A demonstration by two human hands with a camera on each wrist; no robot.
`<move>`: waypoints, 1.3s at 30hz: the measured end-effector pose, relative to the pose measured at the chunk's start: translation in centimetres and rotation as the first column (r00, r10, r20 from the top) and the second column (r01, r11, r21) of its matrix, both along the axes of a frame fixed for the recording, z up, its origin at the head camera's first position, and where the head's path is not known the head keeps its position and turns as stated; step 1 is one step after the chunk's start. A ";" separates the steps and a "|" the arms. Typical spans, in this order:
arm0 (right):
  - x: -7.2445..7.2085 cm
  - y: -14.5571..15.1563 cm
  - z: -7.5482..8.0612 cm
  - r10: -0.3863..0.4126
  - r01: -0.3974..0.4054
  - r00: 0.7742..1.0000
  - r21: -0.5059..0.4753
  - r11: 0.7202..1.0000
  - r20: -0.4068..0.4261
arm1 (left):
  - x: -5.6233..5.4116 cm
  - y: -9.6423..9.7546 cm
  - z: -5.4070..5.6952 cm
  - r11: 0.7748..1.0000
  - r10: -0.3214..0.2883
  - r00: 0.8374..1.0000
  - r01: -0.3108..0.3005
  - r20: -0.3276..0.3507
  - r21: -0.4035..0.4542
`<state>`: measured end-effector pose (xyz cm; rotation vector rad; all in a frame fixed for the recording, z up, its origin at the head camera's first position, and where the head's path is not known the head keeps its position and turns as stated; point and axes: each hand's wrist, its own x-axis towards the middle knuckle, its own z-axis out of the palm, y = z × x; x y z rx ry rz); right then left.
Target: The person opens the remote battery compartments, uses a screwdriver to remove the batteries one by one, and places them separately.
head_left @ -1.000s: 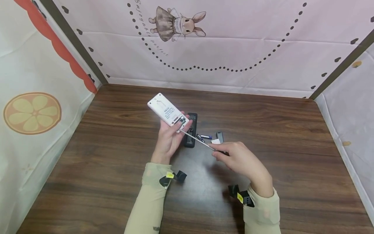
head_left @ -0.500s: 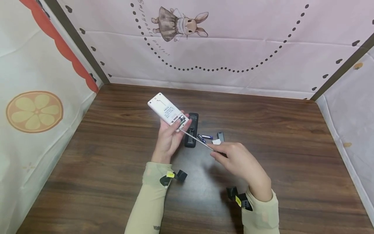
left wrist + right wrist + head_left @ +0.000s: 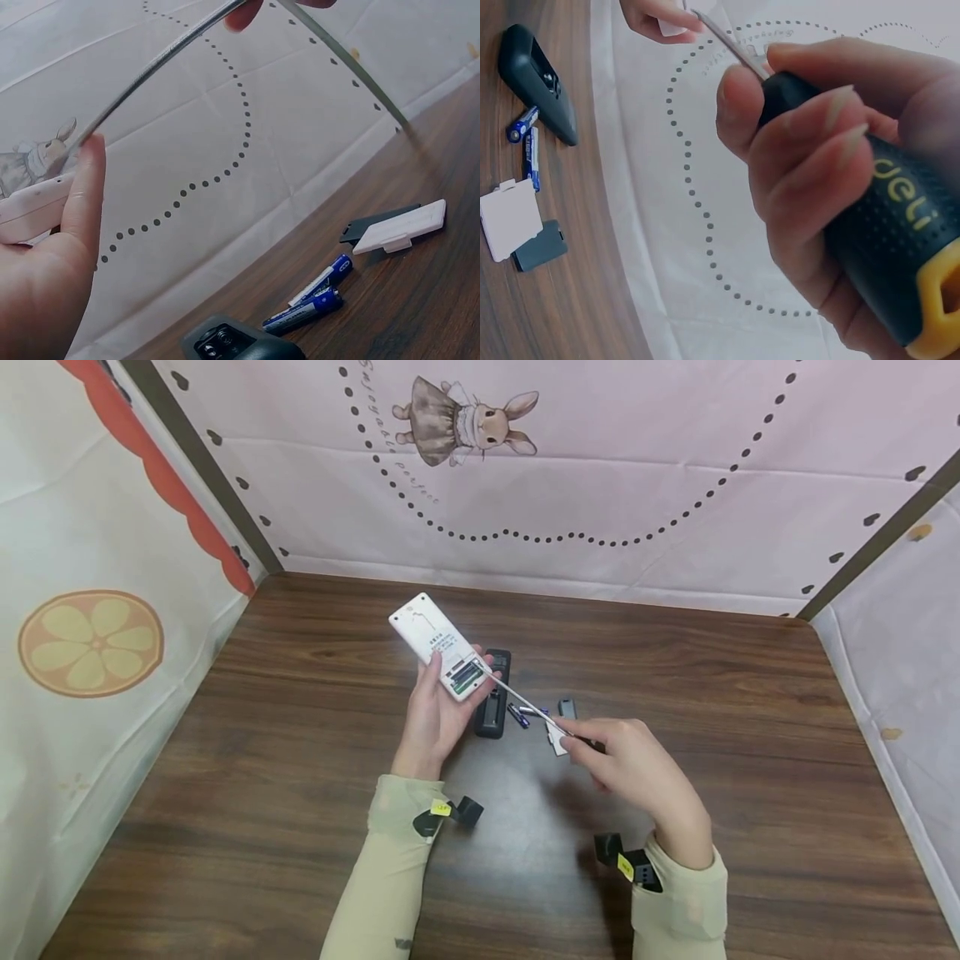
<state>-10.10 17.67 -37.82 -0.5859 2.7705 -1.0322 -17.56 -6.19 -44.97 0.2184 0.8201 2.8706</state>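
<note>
My left hand [image 3: 433, 718] grips a white remote control [image 3: 431, 631] with its printed back facing up and its compartment uncovered at the near end. The left thumb lies along the remote's left edge. My right hand [image 3: 637, 760] is wrapped round the black and yellow handle of a screwdriver [image 3: 900, 202], its fingers curled in the right wrist view. The metal shaft [image 3: 528, 703] slants to the upper left, and its tip overlaps the upper right corner of the compartment. A fingertip of my left hand shows close to the shaft in the left wrist view.
A black remote control [image 3: 491, 718] lies under and right of my left hand, its battery slot exposed. Next to it are two blue and silver batteries [image 3: 304, 311]. A white cover [image 3: 405, 225] overlaps a dark grey cover [image 3: 352, 231] on the wooden table [image 3: 300, 693].
The screwdriver tip has shifted from the remote's lower edge to the upper right of the compartment. My left thumb has moved off the compartment, the white remote slightly right, and my right hand rightward.
</note>
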 end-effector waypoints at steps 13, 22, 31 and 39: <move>0.1 -0.7 0.1 -0.062 0.064 0.997 0.053 0.997 -0.039 | -0.1 0.3 0.0 0.999 0.018 0.999 -0.017 -0.026 0.031; 0.4 -2.0 0.3 -0.039 0.048 0.998 0.170 0.984 -0.057 | -0.4 1.7 -0.5 0.951 0.278 0.954 -0.257 0.111 -0.172; -0.2 -1.3 0.0 -0.009 0.003 0.996 0.071 0.997 0.088 | -0.7 1.3 -0.6 0.958 0.249 0.956 -0.219 0.157 -0.187; -0.5 -0.1 -0.5 0.019 -0.014 0.985 -0.034 0.999 0.171 | -0.6 1.2 -0.8 0.973 0.198 0.964 -0.171 0.175 -0.155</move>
